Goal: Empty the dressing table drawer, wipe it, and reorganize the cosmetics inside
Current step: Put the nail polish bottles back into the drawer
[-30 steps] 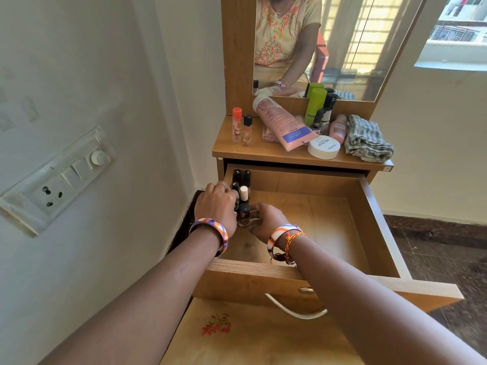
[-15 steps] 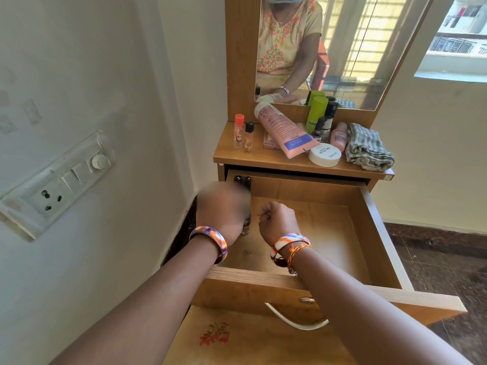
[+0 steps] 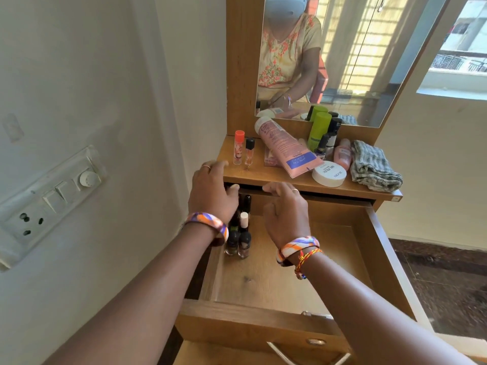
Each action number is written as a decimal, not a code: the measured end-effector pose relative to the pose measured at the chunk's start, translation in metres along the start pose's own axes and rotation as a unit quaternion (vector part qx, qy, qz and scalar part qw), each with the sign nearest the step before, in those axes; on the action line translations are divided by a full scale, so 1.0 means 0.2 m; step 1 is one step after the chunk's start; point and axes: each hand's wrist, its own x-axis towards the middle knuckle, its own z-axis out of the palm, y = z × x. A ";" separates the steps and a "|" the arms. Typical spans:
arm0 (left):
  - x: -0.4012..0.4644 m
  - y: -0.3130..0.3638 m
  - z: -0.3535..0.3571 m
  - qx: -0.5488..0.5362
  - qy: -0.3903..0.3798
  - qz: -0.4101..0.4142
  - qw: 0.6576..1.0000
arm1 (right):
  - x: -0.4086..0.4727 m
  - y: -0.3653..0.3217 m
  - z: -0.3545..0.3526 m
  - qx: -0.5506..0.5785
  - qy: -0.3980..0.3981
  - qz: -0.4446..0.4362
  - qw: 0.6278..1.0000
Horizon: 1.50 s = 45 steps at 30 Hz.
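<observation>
The wooden drawer (image 3: 390,262) is pulled out. Several small dark nail polish bottles (image 3: 241,233) stand in rows in its back left corner. My left hand (image 3: 212,193) hovers above them with loose fingers, holding nothing, near the shelf's front edge. My right hand (image 3: 286,212) is raised over the drawer's back, fingers relaxed and empty. On the dressing table top (image 3: 263,177) stand an orange-capped tube (image 3: 238,147) and a small black-capped bottle (image 3: 249,151), with a lying pink tube (image 3: 284,148), a white round jar (image 3: 329,173), a green bottle (image 3: 319,130) and a folded checked cloth (image 3: 374,167).
A mirror (image 3: 342,48) rises behind the top and reflects a person. A white wall with a switch and socket panel (image 3: 52,196) stands close on the left. A metal handle (image 3: 290,356) sits on the drawer front. Dark floor (image 3: 448,280) lies to the right.
Both hands have let go of the nail polish bottles in the drawer and lifted up towards the table top. The bottles stay standing in the back left corner.
</observation>
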 end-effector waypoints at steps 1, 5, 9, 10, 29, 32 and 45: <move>0.07 0.01 0.00 -0.006 -0.002 -0.015 1.000 | 0.05 -0.02 -0.01 0.004 0.008 -0.010 1.000; 0.30 0.06 0.05 -0.046 -0.051 -0.066 0.995 | 0.26 -0.12 0.00 -0.004 -0.020 0.015 1.000; 0.42 0.09 0.12 -0.085 -0.092 -0.098 0.987 | 0.43 -0.17 0.05 -0.013 -0.045 0.067 0.997; 0.43 0.09 0.13 -0.088 -0.091 -0.102 0.987 | 0.45 -0.17 0.07 -0.015 -0.059 0.078 0.995; 0.08 0.11 -0.10 -0.241 -0.022 -0.038 0.970 | 0.19 -0.08 -0.04 0.267 0.060 0.096 0.957; -0.08 0.09 -0.09 -0.269 -0.037 -0.063 0.960 | 0.05 0.01 -0.04 0.300 0.070 0.142 0.941; -0.40 -0.02 0.01 -0.235 -0.085 -0.169 0.954 | -0.13 0.17 0.06 0.324 -0.038 0.234 0.916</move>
